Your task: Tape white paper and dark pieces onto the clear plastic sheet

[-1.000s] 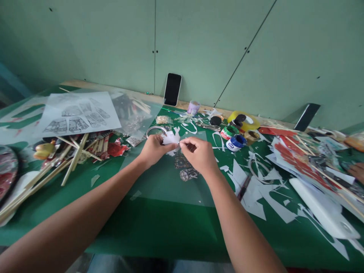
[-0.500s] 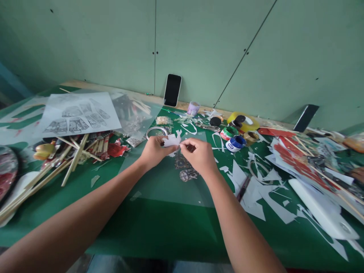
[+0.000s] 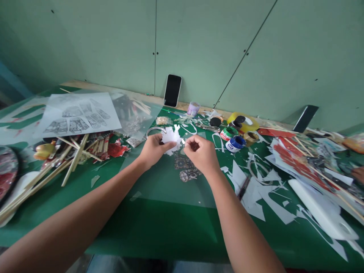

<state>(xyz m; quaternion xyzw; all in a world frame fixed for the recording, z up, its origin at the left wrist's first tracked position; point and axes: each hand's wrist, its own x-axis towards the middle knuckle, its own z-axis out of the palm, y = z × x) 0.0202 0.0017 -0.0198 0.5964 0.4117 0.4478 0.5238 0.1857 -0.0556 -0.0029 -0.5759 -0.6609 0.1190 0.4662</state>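
Between thumb and fingers, my left hand (image 3: 153,151) grips a white paper cutout (image 3: 171,137) with small tabs round its edge. Just to the right of it, my right hand (image 3: 202,151) is closed in a pinch. A tiny white paper scrap (image 3: 183,141) shows at its fingertips, a little apart from the cutout. Below the hands, dark patterned pieces (image 3: 187,174) lie on a clear plastic sheet (image 3: 159,189), partly covered by my right hand. A silver ring-shaped item (image 3: 152,129) sits behind my left hand.
Paint jars (image 3: 236,144) and a yellow tape roll (image 3: 253,123) stand to the right, near paper offcuts (image 3: 256,193) and a white-handled tool (image 3: 321,208). Wooden sticks (image 3: 76,155) and a printed sheet (image 3: 105,102) lie left. A phone (image 3: 172,91) leans on the wall.
The paper cutout has turned and now shows a broader, rounder face. My right hand has moved slightly right, away from it, with a small white scrap now visible at its fingertips.
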